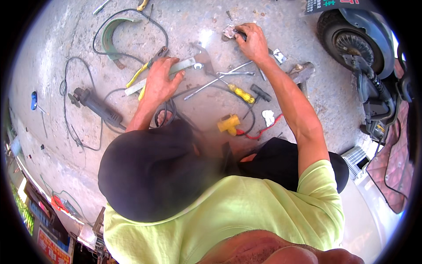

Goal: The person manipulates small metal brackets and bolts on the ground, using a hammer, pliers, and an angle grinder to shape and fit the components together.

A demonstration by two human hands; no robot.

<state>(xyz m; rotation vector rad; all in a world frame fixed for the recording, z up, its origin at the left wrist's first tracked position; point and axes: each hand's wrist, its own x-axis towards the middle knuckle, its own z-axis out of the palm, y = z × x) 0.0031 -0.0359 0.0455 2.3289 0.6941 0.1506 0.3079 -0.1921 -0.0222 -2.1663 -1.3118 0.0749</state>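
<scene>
I have a scuffed grey concrete floor (290,39) in front of me. On it, to my left, lie an angle grinder (99,108) with a looped cable, a blue-handled tool (34,101) and a curved green band (108,37). Nearer my middle are yellow-gripped pliers (137,75), a silver wrench (235,74), a yellow-handled screwdriver (241,93), a black T-shaped piece (260,93) and a crumpled white scrap (268,118).

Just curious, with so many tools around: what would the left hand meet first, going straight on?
The left hand would probably meet the yellow-handled pliers with a dark metal head, just ahead of it; its height above them is unclear.
</scene>
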